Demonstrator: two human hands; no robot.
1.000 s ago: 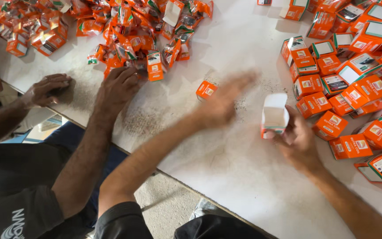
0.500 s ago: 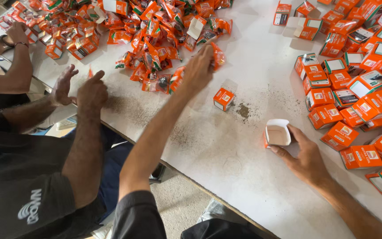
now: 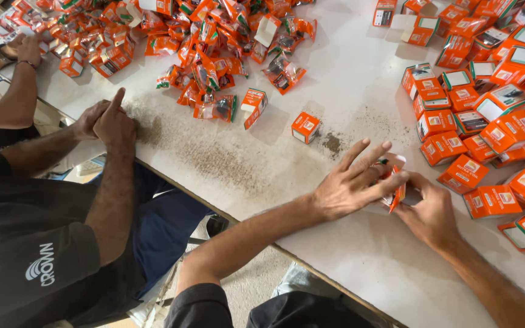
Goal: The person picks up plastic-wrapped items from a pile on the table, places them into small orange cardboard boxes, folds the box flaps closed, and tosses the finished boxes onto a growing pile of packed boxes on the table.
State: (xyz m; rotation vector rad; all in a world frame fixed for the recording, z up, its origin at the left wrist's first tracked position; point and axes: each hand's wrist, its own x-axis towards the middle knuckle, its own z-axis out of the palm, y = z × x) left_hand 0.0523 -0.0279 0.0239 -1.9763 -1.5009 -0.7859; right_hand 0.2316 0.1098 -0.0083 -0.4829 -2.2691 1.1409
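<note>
My left hand point(image 3: 350, 182) lies flat with fingers spread over a small orange and white box point(image 3: 394, 182) near the table's front edge. My right hand point(image 3: 429, 209) grips that same box from the right side. A single shut orange box point(image 3: 305, 127) stands alone on the white table point(image 3: 347, 79), a little beyond my left hand. Dark dusty specks lie on the table around it.
A heap of orange packets and open boxes point(image 3: 214, 48) fills the far left. Rows of shut orange boxes point(image 3: 487, 115) lie at the right. A co-worker's hands point(image 3: 107, 121) rest at the table's left edge; another person's hands point(image 3: 22, 48) are farther left.
My left hand has come back from the far heap to the box in my right hand. The co-worker's hands have drawn together at the table edge.
</note>
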